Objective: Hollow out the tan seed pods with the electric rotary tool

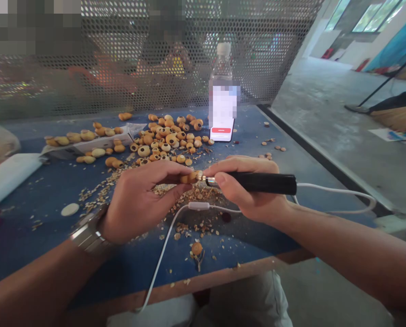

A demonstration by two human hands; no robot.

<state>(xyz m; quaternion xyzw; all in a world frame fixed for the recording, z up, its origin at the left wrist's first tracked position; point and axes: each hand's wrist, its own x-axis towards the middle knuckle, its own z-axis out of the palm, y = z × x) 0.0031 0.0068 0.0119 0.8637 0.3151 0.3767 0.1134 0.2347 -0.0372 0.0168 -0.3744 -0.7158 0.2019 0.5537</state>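
Between the thumb and fingers of my left hand is a small tan gourd, its end turned to the right. My right hand is wrapped round a black corded rotary tool, held level. The metal tip of the tool meets the right end of the gourd; how deep it reaches I cannot tell. A white cord with an inline switch runs below both hands. Crumbs and seeds lie scattered on the blue table under them.
A pile of small gourds, many with holes cut in them, lies behind my hands. More gourds sit in a long box at the left. A lit phone leans against a plastic bottle. A perforated metal panel closes off the back.
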